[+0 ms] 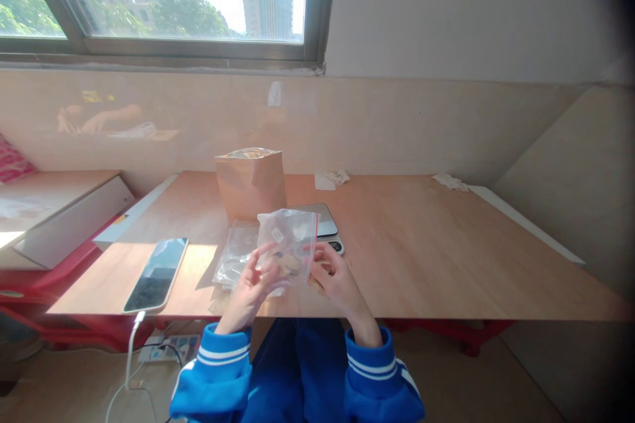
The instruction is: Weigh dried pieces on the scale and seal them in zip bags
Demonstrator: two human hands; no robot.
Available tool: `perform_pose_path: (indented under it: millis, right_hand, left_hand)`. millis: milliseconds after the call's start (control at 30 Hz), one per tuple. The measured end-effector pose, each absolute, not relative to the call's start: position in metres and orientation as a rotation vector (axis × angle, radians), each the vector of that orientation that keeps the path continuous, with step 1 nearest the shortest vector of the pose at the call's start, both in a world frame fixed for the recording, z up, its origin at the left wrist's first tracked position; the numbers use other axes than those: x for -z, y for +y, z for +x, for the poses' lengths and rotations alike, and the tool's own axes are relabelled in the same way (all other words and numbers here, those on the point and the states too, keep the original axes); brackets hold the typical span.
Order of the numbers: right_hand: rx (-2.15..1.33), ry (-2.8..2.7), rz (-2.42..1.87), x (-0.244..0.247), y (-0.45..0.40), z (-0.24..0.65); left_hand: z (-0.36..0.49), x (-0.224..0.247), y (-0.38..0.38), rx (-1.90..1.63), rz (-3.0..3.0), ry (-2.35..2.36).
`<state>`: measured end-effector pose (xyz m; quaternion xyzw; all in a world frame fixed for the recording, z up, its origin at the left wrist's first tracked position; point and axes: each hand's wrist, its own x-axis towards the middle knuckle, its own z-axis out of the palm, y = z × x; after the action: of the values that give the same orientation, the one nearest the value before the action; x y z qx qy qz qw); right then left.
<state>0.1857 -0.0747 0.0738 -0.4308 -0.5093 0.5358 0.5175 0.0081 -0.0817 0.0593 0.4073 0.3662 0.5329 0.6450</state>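
Note:
A clear zip bag [288,228] with a red strip along its right-hand edge is held up over the table's front. My left hand [252,287] grips its left side, and several pale brown dried pieces [286,264] show through the plastic. At the red-edged side, my right hand [341,279] is curled round more tan pieces [317,285]; its fingertips are right by the bag's edge, and whether they pinch the plastic I cannot tell. Behind the bag is a flat kitchen scale [326,221], partly hidden. More clear bags [233,258] lie in a pile to the left.
A brown paper pouch [251,185], its top open, stands behind the pile. On the table's left lies a phone [157,274] with a white cable [131,344] hanging off the front edge. Crumpled tissue [338,178] lies by the wall; a power strip [171,348] is below.

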Motion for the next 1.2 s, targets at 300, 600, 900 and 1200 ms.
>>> perform_pose_path:
  millis: [300, 600, 900, 1200]
  right_hand:
    - [-1.230, -1.200, -1.133, -0.061, -0.071, 0.173]
    - [-1.245, -1.229, -1.072, -0.056, -0.067, 0.172]
    - [-1.347, -1.248, -0.934, -0.064, -0.068, 0.163]
    - [-1.332, -0.954, -0.985, -0.065, -0.064, 0.156]
  left_hand:
    - [0.010, -0.057, -0.078, -1.199, 0.911, 0.878]
    - [0.007, -0.050, -0.073, -1.245, 0.957, 1.033]
    - [0.006, -0.051, -0.073, -1.273, 1.082, 1.060]
    - [0.005, -0.053, -0.074, -1.387, 0.890, 1.027]
